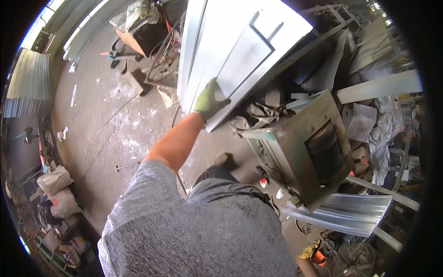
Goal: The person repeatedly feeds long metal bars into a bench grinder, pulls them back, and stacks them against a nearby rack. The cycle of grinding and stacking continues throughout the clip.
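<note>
My left hand (pixel 210 100), in a pale green glove, reaches forward to the near end of a narrow flat metal panel (pixel 242 60). Thumb and fingers are curved round the panel's two long edges. Beneath this panel lie larger bright metal sheets (pixel 203 55), long and folded along their sides, some washed out by glare. Down at the lower right, a yellow-gloved hand at the end of a bare forearm, my right hand (pixel 309 250), hangs beside my body. Its fingers are too small and partly hidden to read. An orange object (pixel 319 258) is close to it.
A worn green metal machine frame (pixel 300 143) stands just right of my legs. Corrugated metal sheeting (pixel 344 213) and a fan (pixel 360 258) are behind it. Scrap and cables (pixel 161 64) lie left of the sheets; sacks (pixel 57 189) and boxes line the far left.
</note>
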Tool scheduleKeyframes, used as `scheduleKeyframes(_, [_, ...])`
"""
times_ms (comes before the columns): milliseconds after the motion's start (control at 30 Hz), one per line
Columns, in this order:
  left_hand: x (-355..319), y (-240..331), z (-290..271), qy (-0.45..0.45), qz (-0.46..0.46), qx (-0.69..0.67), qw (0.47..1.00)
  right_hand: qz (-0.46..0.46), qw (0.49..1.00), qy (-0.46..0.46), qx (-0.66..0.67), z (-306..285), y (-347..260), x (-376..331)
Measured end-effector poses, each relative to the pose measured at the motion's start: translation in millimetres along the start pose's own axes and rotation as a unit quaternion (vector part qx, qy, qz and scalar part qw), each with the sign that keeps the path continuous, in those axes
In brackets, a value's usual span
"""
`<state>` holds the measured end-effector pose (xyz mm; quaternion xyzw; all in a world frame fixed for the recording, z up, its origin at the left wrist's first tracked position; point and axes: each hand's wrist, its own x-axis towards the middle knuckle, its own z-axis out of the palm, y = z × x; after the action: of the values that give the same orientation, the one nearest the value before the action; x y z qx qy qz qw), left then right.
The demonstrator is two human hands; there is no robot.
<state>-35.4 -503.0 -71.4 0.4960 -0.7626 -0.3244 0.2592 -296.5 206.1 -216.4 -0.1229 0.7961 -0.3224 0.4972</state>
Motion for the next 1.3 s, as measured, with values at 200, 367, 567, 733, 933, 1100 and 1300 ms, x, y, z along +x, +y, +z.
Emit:
scheduleKeyframes(200, [22.6, -7.9, 29.3, 0.012, -0.054, 0.015, 0.998, 0.069, 0.995, 0.003, -0.067, 19.6, -51.1, -10.2])
scheduleKeyframes(367, [42.2, 1.4, 41.0, 0.004, -0.068, 0.043, 0.997, 0.093, 0.992, 0.005, -0.088, 24.5, -77.1, -11.2])
scheduleKeyframes(567, [37.8, 15.2, 56.9, 0.122, -0.09, 0.084, 0.985, 0.105, 0.989, 0.004, -0.105, 23.0, -92.3, -7.9])
scheduleKeyframes(733, [22.1, 24.5, 72.2, -0.207, -0.008, -0.001, 0.978, 0.106, 0.987, -0.001, -0.117, 20.8, -100.0, -3.2])
scheduleKeyframes(933, [49.9, 29.7, 85.1, -0.175, -0.036, 0.094, 0.979, 0.103, 0.986, -0.002, -0.132, 14.8, -106.3, -1.8])
scheduleKeyframes(1100, [58.8, 26.9, 81.3, -0.179, -0.052, 0.102, 0.977, 0.102, 0.986, -0.002, -0.134, 11.3, -107.4, -4.9])
scheduleKeyframes(1300, [75.7, 5.4, 77.7, -0.209, -0.009, 0.065, 0.976, 0.105, 0.986, 0.004, -0.132, 9.4, -104.7, -17.2])
